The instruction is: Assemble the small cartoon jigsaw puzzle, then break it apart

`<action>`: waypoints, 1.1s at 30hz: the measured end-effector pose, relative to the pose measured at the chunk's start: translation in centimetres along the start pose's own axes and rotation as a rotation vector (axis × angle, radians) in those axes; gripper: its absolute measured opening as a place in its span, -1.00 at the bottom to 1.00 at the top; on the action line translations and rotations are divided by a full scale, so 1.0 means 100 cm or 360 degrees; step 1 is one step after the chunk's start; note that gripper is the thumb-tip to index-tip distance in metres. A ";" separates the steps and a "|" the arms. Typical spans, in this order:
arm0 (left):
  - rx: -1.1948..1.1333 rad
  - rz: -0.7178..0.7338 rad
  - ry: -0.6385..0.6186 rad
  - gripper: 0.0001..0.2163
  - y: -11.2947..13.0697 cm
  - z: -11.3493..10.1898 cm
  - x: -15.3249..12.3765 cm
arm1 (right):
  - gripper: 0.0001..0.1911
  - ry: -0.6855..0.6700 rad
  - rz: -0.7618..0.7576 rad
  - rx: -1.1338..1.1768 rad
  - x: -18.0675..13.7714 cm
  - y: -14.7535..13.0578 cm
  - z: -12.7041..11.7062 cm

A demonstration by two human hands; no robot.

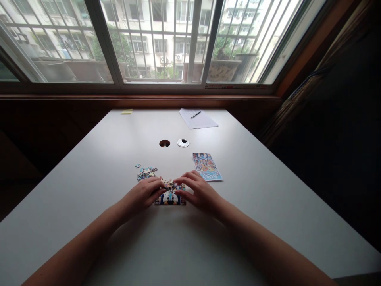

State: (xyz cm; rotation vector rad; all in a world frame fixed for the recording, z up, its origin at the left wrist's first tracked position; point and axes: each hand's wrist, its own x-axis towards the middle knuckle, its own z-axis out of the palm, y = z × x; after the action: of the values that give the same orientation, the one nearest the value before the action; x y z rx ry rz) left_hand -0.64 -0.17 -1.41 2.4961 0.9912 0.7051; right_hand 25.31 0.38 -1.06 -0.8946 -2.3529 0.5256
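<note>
The half-built puzzle [170, 196] lies on the white table [268, 190] at the centre of the frame, a small colourful block with a ragged upper edge. The left hand [145, 194] and right hand [197, 190] flank it, fingertips curled in and pinching pieces at its top edge. Pressing gently and flat there should seat pieces without buckling the rows. Loose pieces [145, 172] lie just up-left; a printed picture card [206, 166] lies up-right.
</note>
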 end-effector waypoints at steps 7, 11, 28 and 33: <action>-0.0033 0.0079 0.0020 -0.84 0.010 0.002 0.002 | -0.83 0.0092 -0.0061 0.0119 0.004 0.002 0.012; -0.0010 0.0005 0.0053 -0.83 0.010 -0.002 0.003 | -0.85 0.0124 0.0113 0.0168 0.004 0.002 0.010; 0.0415 -0.0172 0.0068 -0.79 0.001 -0.009 -0.006 | -0.35 -0.0172 0.0117 -0.0233 -0.007 -0.006 -0.006; 0.0379 -0.0073 -0.0177 -0.74 0.012 -0.012 -0.005 | -0.28 -0.0282 0.0254 -0.0187 -0.007 -0.005 -0.004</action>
State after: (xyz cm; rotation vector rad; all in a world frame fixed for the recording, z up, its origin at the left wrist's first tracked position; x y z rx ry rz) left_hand -1.04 -1.19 -0.03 2.6712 1.1459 0.4509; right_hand 25.80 -0.37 -0.75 -1.1388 -2.5061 0.5544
